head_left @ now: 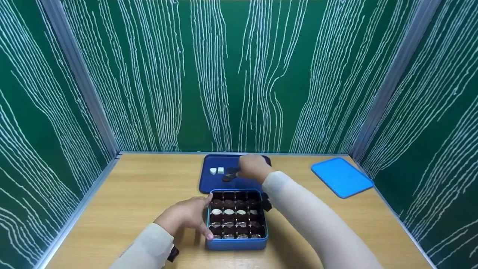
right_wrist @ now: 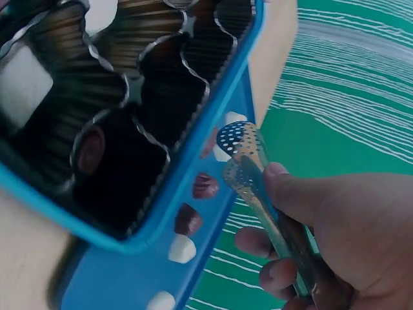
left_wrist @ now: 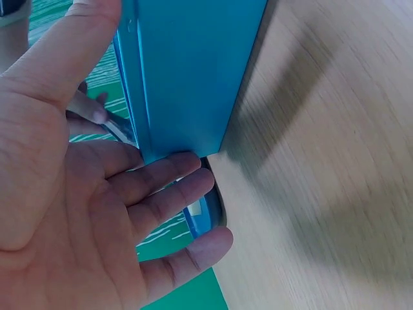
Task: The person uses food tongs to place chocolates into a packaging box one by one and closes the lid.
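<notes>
Blue compartment box (head_left: 237,244): on worktop (head_left: 142,175), with white pieces (head_left: 229,212) in one row | At its left side: left hand (head_left: 189,214), fingers spread, touching it | Beyond it: right hand (head_left: 254,167), fingers curled around metal tongs (right_wrist: 255,197), over dark blue tray (head_left: 210,184) | Farther to its right: light blue panel (head_left: 341,177)

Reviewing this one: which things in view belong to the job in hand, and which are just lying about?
Part of the job:
right hand, holding tongs
dark blue tray
white pieces and brown pieces on it
divided blue box, touched by the left hand

Apparently just lying about:
light blue panel, untouched at the right, possibly the box's lid
</notes>
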Demonstrator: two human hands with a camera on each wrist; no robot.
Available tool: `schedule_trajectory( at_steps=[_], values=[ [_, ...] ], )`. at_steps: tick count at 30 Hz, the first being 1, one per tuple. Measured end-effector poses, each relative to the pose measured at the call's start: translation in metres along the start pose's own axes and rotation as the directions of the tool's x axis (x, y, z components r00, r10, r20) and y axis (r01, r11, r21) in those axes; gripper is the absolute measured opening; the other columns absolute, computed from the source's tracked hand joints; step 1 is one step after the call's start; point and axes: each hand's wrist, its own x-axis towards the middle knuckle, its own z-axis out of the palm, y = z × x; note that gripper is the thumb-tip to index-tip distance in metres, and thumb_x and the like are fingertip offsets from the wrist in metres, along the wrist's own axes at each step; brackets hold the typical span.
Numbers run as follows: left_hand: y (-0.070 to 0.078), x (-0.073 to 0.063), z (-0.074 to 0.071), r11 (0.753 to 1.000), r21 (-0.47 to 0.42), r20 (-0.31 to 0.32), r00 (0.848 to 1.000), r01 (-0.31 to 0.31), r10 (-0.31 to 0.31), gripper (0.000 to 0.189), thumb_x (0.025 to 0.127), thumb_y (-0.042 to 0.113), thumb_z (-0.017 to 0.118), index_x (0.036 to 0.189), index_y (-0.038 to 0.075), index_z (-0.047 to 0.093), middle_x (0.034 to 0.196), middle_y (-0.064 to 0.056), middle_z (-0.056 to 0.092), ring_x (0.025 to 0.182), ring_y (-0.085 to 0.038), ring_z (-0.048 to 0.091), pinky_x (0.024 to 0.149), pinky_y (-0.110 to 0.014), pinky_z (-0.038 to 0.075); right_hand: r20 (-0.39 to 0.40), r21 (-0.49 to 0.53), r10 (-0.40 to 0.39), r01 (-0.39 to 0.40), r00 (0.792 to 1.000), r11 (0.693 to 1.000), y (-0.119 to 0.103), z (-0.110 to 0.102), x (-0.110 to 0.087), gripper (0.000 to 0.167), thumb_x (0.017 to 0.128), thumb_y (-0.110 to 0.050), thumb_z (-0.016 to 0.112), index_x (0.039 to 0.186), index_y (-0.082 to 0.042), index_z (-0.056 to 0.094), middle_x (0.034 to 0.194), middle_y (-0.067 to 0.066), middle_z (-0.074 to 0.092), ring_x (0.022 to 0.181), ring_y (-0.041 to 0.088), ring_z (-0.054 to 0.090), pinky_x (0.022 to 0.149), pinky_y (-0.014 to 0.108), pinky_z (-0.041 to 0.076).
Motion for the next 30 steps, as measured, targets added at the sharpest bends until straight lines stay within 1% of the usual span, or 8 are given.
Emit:
schedule_trajectory(
  at_steps=[7,10,13,19,22,25,27,30],
  values=[
    [0.005,0.002,0.001,1.000,0.004,0.013,1.000,0.001,-0.001,0.150,0.066,0.045,0.110,0.182,0.011,0.022,0.182,-0.024,0.039,0.169,-0.046,0.039,0.140,-0.062,0.034,0.022,-0.007,0.056,-0.056,0.998,0.998,0.000,0.013,0.006,0.032,0.103,-0.035,0.086,0.113,-0.005,0.081,0.109,0.011,0.083,0.092,0.027,0.077,0.094,0.051,0.070],
    [0.006,0.003,0.000,1.000,0.015,0.017,1.000,-0.002,0.002,0.149,0.067,0.043,0.109,0.182,0.011,0.021,0.182,-0.025,0.038,0.170,-0.045,0.038,0.141,-0.061,0.035,0.024,-0.011,0.048,-0.047,0.999,0.999,0.003,0.015,0.007,0.029,0.103,-0.033,0.085,0.110,-0.005,0.080,0.107,0.013,0.082,0.091,0.027,0.076,0.092,0.053,0.070],
    [0.006,0.003,-0.001,1.000,0.013,0.022,1.000,-0.009,0.009,0.148,0.068,0.042,0.109,0.182,0.010,0.021,0.182,-0.025,0.037,0.170,-0.045,0.038,0.141,-0.060,0.035,0.025,-0.021,0.044,-0.044,0.999,0.999,0.008,0.014,0.003,0.022,0.103,-0.028,0.084,0.102,-0.006,0.078,0.103,0.012,0.081,0.087,0.027,0.074,0.088,0.054,0.069],
    [0.005,0.002,-0.002,1.000,-0.003,0.018,1.000,-0.012,0.012,0.150,0.066,0.044,0.109,0.182,0.010,0.020,0.182,-0.026,0.037,0.169,-0.047,0.038,0.141,-0.062,0.034,0.016,-0.126,0.035,-0.033,0.999,0.992,0.016,-0.006,-0.013,0.026,0.101,-0.026,0.086,0.087,-0.008,0.072,0.090,0.011,0.077,0.077,0.025,0.069,0.080,0.057,0.071],
    [0.004,0.001,-0.003,1.000,-0.001,0.015,1.000,-0.007,0.007,0.151,0.065,0.045,0.109,0.182,0.011,0.020,0.183,-0.025,0.036,0.169,-0.047,0.038,0.141,-0.062,0.033,0.047,-0.192,0.025,-0.016,0.999,0.981,0.020,-0.018,-0.021,0.032,0.100,-0.022,0.086,0.081,-0.010,0.065,0.079,0.006,0.067,0.070,0.021,0.058,0.078,0.053,0.071],
    [0.002,0.001,-0.003,1.000,-0.005,0.012,1.000,-0.011,0.011,0.151,0.064,0.045,0.109,0.182,0.010,0.020,0.183,-0.025,0.036,0.170,-0.047,0.038,0.141,-0.063,0.032,0.074,-0.233,0.031,-0.013,0.997,0.972,0.025,-0.027,-0.029,0.039,0.099,-0.022,0.088,0.076,-0.012,0.058,0.073,0.001,0.056,0.067,0.018,0.050,0.077,0.048,0.070],
    [0.001,0.001,-0.003,1.000,-0.009,0.013,1.000,-0.015,0.015,0.152,0.064,0.045,0.109,0.182,0.010,0.020,0.183,-0.025,0.036,0.169,-0.047,0.038,0.141,-0.063,0.032,0.084,-0.238,0.034,-0.013,0.996,0.971,0.027,-0.031,-0.033,0.041,0.098,-0.026,0.090,0.076,-0.013,0.058,0.073,-0.001,0.054,0.067,0.017,0.049,0.077,0.046,0.070],
    [0.000,0.000,-0.001,1.000,-0.006,0.012,1.000,-0.011,0.012,0.151,0.064,0.044,0.109,0.182,0.009,0.021,0.183,-0.026,0.036,0.170,-0.048,0.037,0.141,-0.064,0.031,0.097,-0.224,0.029,-0.007,0.995,0.974,0.028,-0.035,-0.038,0.039,0.098,-0.032,0.092,0.080,-0.011,0.064,0.076,0.000,0.060,0.069,0.017,0.052,0.079,0.045,0.069]
  ],
)
